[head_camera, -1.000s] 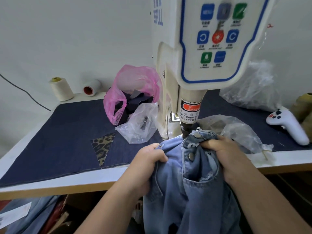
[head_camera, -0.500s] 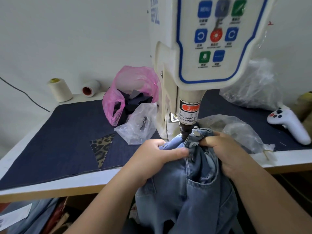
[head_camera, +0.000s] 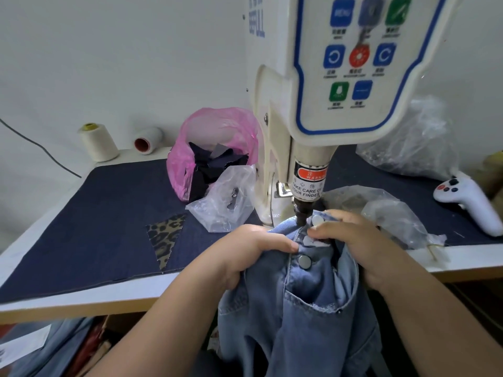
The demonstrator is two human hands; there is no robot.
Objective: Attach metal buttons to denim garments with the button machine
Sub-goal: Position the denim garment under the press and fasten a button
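Both hands are gripping the denim garment point(head_camera: 304, 308) under the button machine point(head_camera: 307, 170) punch: the left hand point(head_camera: 245, 257) is bunching fabric, the right hand point(head_camera: 356, 240) is pinching the placket beside a metal button point(head_camera: 304, 261). Beyond, a clear bag point(head_camera: 226, 205) is holding small metal pieces; a pink bag point(head_camera: 215, 148) is holding dark fabric scraps.

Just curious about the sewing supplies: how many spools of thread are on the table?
2. An upright cream spool stands at the table's far left corner; a white spool with a red core lies on its side just right of it. Others may be hidden behind the button machine.
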